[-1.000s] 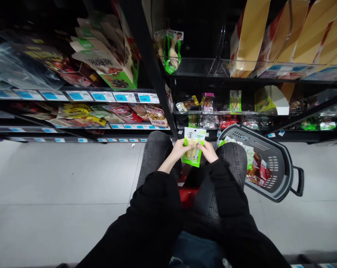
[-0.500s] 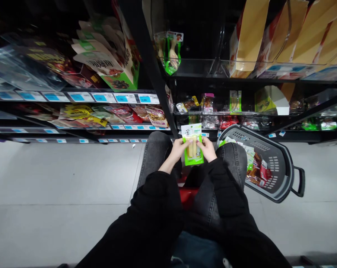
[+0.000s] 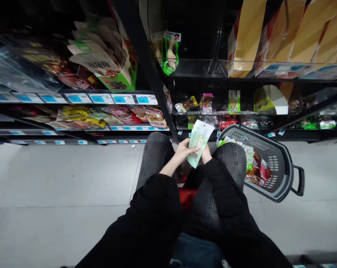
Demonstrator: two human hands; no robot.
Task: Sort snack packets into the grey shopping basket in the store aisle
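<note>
A pale green snack packet (image 3: 199,143) is held tilted between my knees, its plainer printed back toward me. My left hand (image 3: 184,152) is closed on its left edge, thumb across the face. Behind the lower right edge is my right hand (image 3: 206,154), closed against the packet with most of its fingers hidden. To the right of my right knee, a grey shopping basket (image 3: 282,163) stands on the floor, with several snack packs (image 3: 254,167) in green, white, brown and red inside.
Black store shelves (image 3: 146,48) rise ahead, with open cardboard boxes (image 3: 249,37) at upper right and bagged snacks (image 3: 123,113) on the lower left tiers. A red stool (image 3: 187,198) shows between my legs. Pale floor tiles (image 3: 59,178) spread out on the left.
The packet has been turned over, from its bright green and white front to its pale back, and now tilts to the right. My right hand has moved behind it.
</note>
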